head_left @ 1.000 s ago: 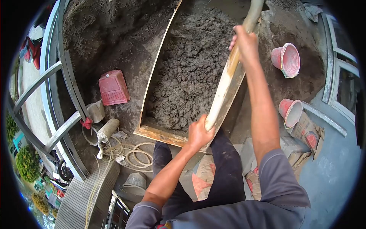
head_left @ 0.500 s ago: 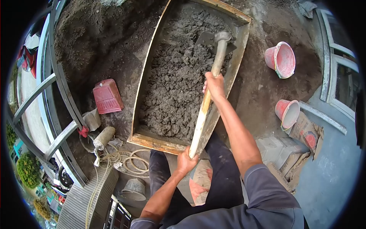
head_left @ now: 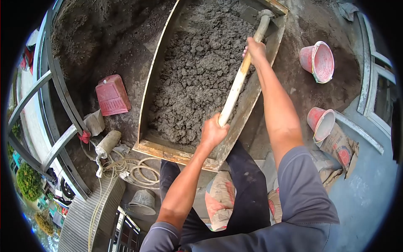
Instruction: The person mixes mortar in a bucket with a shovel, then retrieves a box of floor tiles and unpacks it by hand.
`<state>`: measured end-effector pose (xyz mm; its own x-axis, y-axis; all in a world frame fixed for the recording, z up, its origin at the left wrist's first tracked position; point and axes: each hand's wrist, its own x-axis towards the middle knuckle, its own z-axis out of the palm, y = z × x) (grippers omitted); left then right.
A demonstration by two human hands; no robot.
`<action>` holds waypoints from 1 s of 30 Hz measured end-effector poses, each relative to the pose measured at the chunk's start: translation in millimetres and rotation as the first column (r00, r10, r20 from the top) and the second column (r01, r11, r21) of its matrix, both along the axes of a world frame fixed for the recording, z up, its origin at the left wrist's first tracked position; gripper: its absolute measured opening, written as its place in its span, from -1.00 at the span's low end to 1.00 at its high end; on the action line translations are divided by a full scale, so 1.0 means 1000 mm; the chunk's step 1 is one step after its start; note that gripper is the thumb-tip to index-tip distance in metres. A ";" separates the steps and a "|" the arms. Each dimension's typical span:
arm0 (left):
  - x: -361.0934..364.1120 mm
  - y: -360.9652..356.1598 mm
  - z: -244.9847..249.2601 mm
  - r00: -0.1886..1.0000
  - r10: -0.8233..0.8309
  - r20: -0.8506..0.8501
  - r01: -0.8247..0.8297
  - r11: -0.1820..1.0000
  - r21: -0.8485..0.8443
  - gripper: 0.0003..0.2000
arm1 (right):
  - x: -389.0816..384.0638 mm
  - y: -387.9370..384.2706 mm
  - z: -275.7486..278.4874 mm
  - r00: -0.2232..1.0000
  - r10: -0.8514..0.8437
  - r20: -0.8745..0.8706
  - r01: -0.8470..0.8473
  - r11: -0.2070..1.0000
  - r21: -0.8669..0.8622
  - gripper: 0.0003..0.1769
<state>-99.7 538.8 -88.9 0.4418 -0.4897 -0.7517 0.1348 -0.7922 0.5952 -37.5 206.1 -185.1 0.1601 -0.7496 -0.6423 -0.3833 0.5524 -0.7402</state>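
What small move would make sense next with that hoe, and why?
Perhaps a short pull of the hoe toward the near end of the trough: its blade is at the far end, with lumpy grey mix on the near side. The left hand grips the hoe's near end and the right hand grips farther up, which should suit pulling.

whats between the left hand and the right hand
In the head view, a bare stretch of wooden handle runs between the left hand and the right hand, above the wooden trough.
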 end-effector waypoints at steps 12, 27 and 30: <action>-0.091 0.222 0.054 0.992 -0.082 0.101 0.089 0.994 -0.062 -0.67 | -0.057 0.209 0.166 0.991 -0.014 0.135 0.002 0.996 0.092 -0.72; 0.021 0.121 0.053 0.992 -0.064 0.112 0.044 0.985 0.165 -0.56 | 0.021 0.131 0.034 0.990 -0.035 0.138 0.010 0.985 0.175 -0.69; -0.002 0.193 0.095 0.979 -0.135 0.150 0.109 0.980 0.167 -0.65 | -0.010 0.200 0.079 0.982 -0.108 0.153 0.068 0.967 0.247 -0.72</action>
